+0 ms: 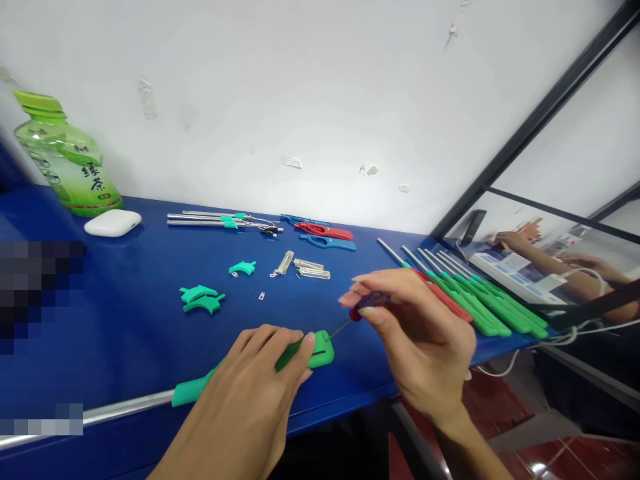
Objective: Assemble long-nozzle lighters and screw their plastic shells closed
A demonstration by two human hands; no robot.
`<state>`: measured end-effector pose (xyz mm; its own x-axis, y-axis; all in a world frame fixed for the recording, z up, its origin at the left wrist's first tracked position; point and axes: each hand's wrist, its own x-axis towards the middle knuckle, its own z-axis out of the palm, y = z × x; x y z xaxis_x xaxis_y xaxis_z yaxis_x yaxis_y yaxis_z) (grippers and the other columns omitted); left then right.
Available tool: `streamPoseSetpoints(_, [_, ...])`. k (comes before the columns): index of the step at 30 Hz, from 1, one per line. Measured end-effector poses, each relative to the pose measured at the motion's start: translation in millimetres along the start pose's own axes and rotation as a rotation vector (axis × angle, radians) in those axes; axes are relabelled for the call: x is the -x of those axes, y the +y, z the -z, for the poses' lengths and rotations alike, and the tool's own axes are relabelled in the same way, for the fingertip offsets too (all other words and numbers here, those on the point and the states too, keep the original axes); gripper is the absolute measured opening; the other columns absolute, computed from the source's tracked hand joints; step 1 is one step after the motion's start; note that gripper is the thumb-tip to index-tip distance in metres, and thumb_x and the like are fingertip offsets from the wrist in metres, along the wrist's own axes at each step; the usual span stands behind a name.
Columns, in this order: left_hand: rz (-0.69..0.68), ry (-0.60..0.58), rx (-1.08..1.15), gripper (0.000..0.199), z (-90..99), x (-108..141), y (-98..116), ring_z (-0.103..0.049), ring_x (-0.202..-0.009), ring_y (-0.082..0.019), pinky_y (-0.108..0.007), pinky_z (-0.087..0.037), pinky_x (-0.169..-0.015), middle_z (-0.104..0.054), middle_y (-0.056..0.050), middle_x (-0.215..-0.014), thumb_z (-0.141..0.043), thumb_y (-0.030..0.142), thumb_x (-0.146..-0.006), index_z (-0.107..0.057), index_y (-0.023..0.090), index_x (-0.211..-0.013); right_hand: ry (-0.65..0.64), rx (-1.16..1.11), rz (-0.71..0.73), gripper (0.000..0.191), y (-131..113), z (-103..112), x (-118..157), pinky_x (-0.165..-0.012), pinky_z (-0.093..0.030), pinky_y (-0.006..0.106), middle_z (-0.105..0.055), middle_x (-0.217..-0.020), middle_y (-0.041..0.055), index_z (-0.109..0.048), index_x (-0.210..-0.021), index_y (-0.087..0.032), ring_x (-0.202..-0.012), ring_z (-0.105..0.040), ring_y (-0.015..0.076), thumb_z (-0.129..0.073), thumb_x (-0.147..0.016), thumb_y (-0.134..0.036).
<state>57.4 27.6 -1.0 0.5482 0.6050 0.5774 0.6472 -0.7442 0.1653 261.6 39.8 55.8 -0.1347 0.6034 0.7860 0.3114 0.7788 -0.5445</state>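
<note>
1. I have the left hand point(250, 390) closed around the green lighter point(327, 355), near the front edge of the desk point(125, 333).
2. My right hand point(420, 333) pinches a red screwdriver point(355, 313), its tip at the lighter's end.

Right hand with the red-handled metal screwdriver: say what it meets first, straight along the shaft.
The green plastic handle held in the left hand; the screwdriver tip seems right at its rounded end, though depth leaves actual contact unclear.
</note>
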Motion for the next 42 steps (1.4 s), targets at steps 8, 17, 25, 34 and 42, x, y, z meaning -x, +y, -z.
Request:
streamPoseSetpoints(8, [-0.004, 0.001, 0.005, 0.034, 2.0, 3.2, -1.3, -0.07, -0.098, -0.029, -0.046, -0.061, -0.079, -0.075, -0.008, -0.115, -0.044, 0.011, -0.106, -0.066, 0.018, -0.132, -0.109, 0.056, -0.028, 0.045, -3.2, 6.4, -2.4, -0.089, -0.061, 0.04, -0.072, -0.126, 0.0046, -0.067, -0.145, -0.033, -0.109, -0.071, 0.0207, -0.055, -0.108, -0.011])
streamPoseSetpoints(17, [-0.011, -0.009, 0.014, 0.035, 1.3, 0.8, -1.5, -0.071, -0.099, -0.03, -0.047, -0.062, -0.078, -0.075, -0.009, -0.115, -0.045, 0.011, -0.106, -0.067, 0.016, -0.132, -0.142, 0.013, -0.055, 0.037, -3.9, 9.4, -5.0, -0.087, -0.06, 0.039, -0.072, -0.123, 0.0047, -0.071, -0.14, -0.033, -0.108, -0.07, 0.0218, -0.059, -0.109, -0.019])
streamPoseSetpoints(25, [-0.009, -0.007, -0.004, 0.035, 1.9, 2.7, -1.8, -0.071, -0.099, -0.03, -0.047, -0.062, -0.079, -0.075, -0.009, -0.115, -0.045, 0.012, -0.106, -0.068, 0.017, -0.132, 0.023, 0.149, 0.039, 0.039, 0.3, 5.8, -2.5, -0.078, -0.056, 0.037, -0.069, -0.098, 0.001, -0.075, -0.134, -0.037, -0.088, -0.066, 0.0193, -0.077, -0.099, -0.022])
streamPoseSetpoints(34, [-0.01, -0.007, -0.001, 0.037, 0.9, 3.0, -3.4, -0.071, -0.1, -0.028, -0.044, -0.062, -0.08, -0.075, -0.008, -0.116, -0.044, 0.01, -0.106, -0.066, 0.019, -0.133, 0.018, 0.142, 0.002, 0.037, -2.6, 10.1, -3.0, -0.078, -0.057, 0.035, -0.067, -0.093, 0.0, -0.076, -0.131, -0.037, -0.087, -0.064, 0.0183, -0.075, -0.099, -0.019])
streamPoseSetpoints(42, [-0.008, -0.018, -0.001, 0.039, -0.2, 4.0, -3.5, -0.071, -0.101, -0.029, -0.047, -0.063, -0.081, -0.075, -0.009, -0.117, -0.045, 0.006, -0.102, -0.066, 0.02, -0.132, -0.039, 0.039, -0.036, 0.044, -4.2, 11.6, 0.4, -0.076, -0.058, 0.032, -0.072, -0.094, -0.0011, -0.075, -0.132, -0.037, -0.087, -0.069, 0.0169, -0.075, -0.097, -0.01])
